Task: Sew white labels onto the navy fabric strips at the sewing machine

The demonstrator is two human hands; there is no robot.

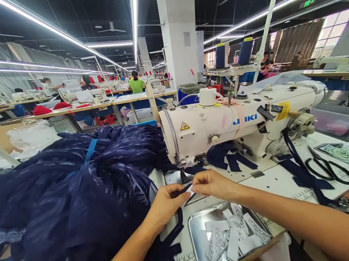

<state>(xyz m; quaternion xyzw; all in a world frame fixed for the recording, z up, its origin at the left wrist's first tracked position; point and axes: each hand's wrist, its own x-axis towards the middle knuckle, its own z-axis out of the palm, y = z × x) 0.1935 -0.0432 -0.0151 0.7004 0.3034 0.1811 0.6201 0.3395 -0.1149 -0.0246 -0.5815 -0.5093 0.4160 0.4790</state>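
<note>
In front of the needle of a white sewing machine (pixel 201 130), my two hands meet. My left hand (pixel 165 207) pinches the end of a dark navy fabric strip (pixel 177 229), which hangs down to the left. A small white label (pixel 190 191) lies against the strip between the hands. The fingertips of my right hand (pixel 214 184) are closed on this label's right edge. Just below the hands, a metal tray (pixel 198 250) holds several white printed labels (pixel 233 240).
A large heap of navy fabric (pixel 63 201) covers the left side, tied with a blue band (pixel 91 150). Black scissors (pixel 328 168) and navy strips lie at the right. Thread cones (pixel 245 53) stand behind the machine. Other people (pixel 135 83) sit farther back.
</note>
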